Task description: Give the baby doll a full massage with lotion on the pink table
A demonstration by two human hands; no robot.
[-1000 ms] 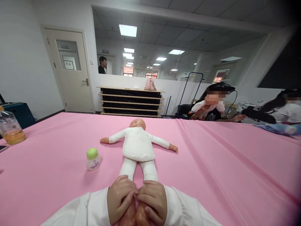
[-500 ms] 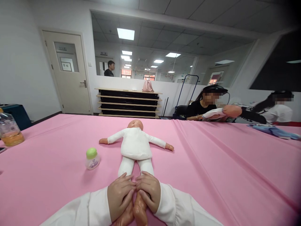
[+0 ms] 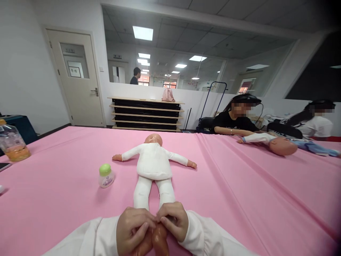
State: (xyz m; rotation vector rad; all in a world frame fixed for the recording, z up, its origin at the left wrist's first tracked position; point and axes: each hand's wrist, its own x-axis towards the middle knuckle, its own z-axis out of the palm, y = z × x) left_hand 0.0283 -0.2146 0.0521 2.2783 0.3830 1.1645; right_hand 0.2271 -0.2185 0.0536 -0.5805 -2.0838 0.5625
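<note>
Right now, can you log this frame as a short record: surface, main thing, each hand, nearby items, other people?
surface: table under pink cloth
main thing: doll in white, on its back, arms spread
left hand: grip closed on the doll's left foot
right hand: grip closed on the doll's right foot
nearby: green-capped bottle left of doll
others: two people seated far right, second doll before them

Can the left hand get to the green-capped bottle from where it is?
Probably yes: the left hand grips the doll's feet, and only bare pink cloth lies between it and the bottle.
</note>
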